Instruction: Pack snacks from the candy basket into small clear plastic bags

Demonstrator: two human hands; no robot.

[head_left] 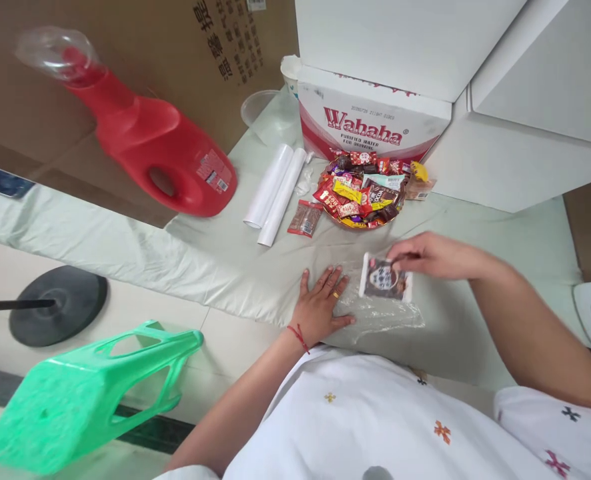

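Observation:
My left hand (pixel 321 303) lies flat with fingers spread on the left part of a clear plastic sheet or bag (pixel 375 317), which rests on the pale cloth. A small dark snack packet (pixel 383 280) with white edges is pinched by my right hand (pixel 433 257), over the clear plastic; whether it touches the plastic I cannot tell. Just beyond my hands stands a bowl (pixel 363 225) piled with wrapped sweets (pixel 348 190) in red, yellow and brown. A red-brown packet (pixel 305 219) lies to the left of this bowl.
Two white rolls (pixel 275 190) lie left of the sweets. Behind them are a clear plastic bowl (pixel 263 110), a paper cup (pixel 290 70) and a Wahaha water carton (pixel 370 123). A large red jug (pixel 175 157) stands at left. Below is a green stool (pixel 60 393) on the floor.

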